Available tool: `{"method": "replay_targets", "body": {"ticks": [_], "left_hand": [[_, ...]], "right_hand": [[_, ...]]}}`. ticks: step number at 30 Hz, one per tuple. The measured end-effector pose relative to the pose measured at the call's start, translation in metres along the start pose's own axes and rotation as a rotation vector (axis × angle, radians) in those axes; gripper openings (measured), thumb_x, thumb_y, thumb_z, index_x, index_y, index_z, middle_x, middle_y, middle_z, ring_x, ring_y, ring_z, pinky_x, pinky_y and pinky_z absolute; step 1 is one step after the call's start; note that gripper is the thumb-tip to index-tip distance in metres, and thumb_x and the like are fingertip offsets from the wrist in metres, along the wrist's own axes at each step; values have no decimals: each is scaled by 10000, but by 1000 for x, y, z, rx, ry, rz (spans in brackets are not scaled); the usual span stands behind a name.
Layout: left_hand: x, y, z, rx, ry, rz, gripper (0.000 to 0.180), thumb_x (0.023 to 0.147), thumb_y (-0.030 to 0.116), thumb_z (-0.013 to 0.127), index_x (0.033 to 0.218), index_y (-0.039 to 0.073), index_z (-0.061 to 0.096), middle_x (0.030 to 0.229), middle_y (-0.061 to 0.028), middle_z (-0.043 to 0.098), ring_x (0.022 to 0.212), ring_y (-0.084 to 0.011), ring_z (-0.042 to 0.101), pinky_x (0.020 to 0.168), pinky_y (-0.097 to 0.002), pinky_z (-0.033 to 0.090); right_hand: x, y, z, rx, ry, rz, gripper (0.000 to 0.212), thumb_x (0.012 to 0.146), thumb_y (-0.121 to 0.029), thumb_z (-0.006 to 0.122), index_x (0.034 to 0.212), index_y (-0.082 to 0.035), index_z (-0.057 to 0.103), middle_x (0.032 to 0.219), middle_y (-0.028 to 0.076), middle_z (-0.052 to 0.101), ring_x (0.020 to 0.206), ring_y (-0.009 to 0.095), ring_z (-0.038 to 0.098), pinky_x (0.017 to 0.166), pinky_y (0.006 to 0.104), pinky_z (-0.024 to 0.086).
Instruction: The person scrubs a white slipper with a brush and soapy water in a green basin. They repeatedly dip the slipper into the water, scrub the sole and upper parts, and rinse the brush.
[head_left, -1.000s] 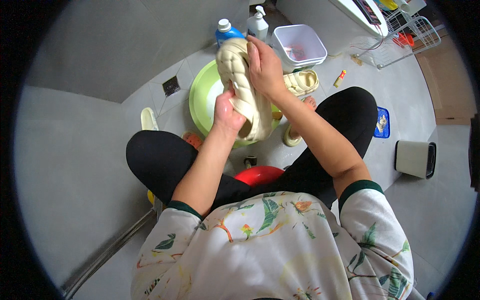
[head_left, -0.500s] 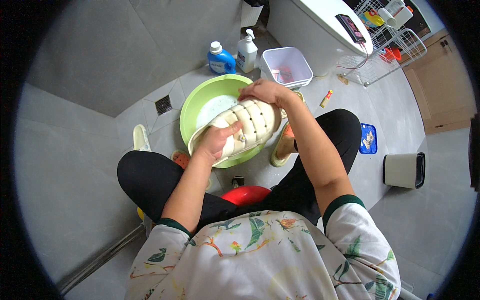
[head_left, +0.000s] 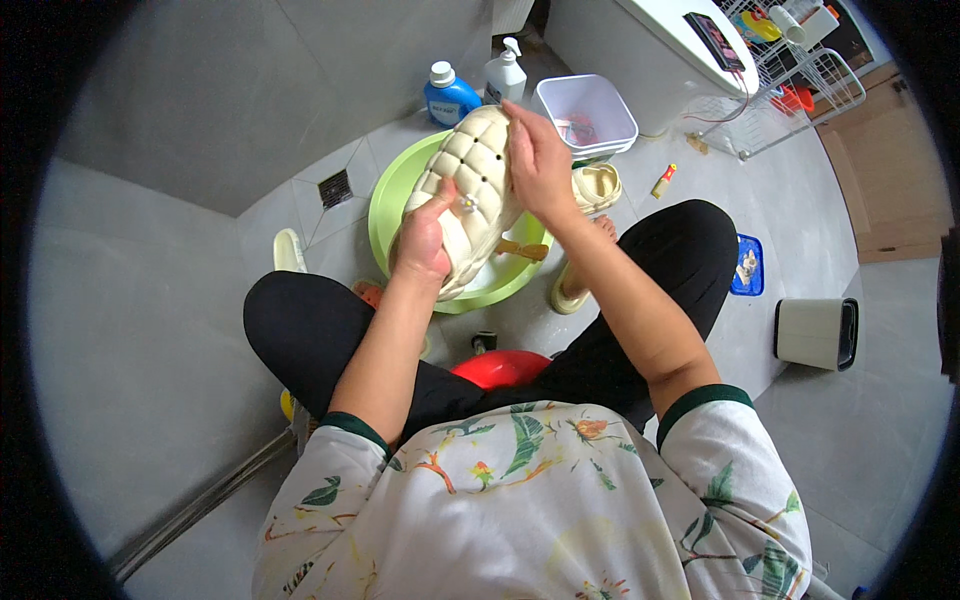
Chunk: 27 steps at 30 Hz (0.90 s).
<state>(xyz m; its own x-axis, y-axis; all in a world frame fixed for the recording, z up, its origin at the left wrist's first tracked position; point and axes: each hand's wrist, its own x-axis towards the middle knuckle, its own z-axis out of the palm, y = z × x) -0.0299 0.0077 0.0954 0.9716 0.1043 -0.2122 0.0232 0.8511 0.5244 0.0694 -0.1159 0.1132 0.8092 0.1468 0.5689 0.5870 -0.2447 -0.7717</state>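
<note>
A cream clog (head_left: 472, 165) with a quilted, holed upper and a small flower charm is tilted toe-up over a light green basin (head_left: 383, 222). My left hand (head_left: 424, 243) grips its heel end, thumb lying on the upper. Along the clog's right side, near the toe, my right hand (head_left: 540, 165) is pressed against it; some of its fingertips are hidden behind the shoe. Below the clog, a brush with a yellow-brown handle (head_left: 524, 250) lies across the basin, partly covered. Whitish liquid shows in the basin.
Behind the basin stand a blue bottle (head_left: 450, 100), a white pump bottle (head_left: 505, 75) and a white bucket (head_left: 612, 140). Another cream clog (head_left: 597, 187) is right of the basin. Farther right lie a small yellow-red tube (head_left: 664, 181), a blue tray (head_left: 740, 285) and a bin (head_left: 805, 333).
The clog has been raised and turned from lying slantwise to toe-up. My right hand has shifted from over the toe to its right side. The brush handle has come into sight.
</note>
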Motion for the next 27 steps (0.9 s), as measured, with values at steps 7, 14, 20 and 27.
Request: {"method": "replay_targets", "body": {"ticks": [7, 14, 20, 27], "left_hand": [[-14, -9, -6, 1006, -242, 229, 316, 868, 126, 648, 1150, -8, 598, 1114, -104, 641, 990, -216, 615, 887, -340, 470], [-14, -25, -9, 1108, -64, 506, 250, 876, 112, 640, 1088, -19, 626, 1047, -101, 665, 964, -202, 615, 861, -318, 465], [-9, -20, 4, 1103, -60, 630, 235, 871, 120, 639, 1070, -4, 647, 1037, -128, 669, 966, -282, 620, 877, -365, 462], [-1, -43, -24, 1695, -149, 980, 268, 839, 128, 658, 1085, 22, 651, 1089, -162, 648, 1031, -371, 587, 947, -426, 430]], "right_hand": [[36, 10, -23, -234, -773, 569, 361, 924, -332, 499, 1030, -51, 699, 974, 120, 693, 873, 209, 638, 844, 312, 482], [31, 29, -17, -23, -627, 688, 409, 909, -364, 499, 984, -1, 672, 878, 183, 667, 793, 248, 629, 745, 343, 488], [7, 26, 10, 589, 17, 931, 400, 977, -362, 381, 1131, -45, 570, 1083, 133, 619, 952, 230, 617, 813, 370, 508], [5, 7, 4, -344, -251, 141, 300, 903, -272, 491, 982, -71, 699, 1029, 164, 654, 946, 384, 606, 868, 409, 471]]}}
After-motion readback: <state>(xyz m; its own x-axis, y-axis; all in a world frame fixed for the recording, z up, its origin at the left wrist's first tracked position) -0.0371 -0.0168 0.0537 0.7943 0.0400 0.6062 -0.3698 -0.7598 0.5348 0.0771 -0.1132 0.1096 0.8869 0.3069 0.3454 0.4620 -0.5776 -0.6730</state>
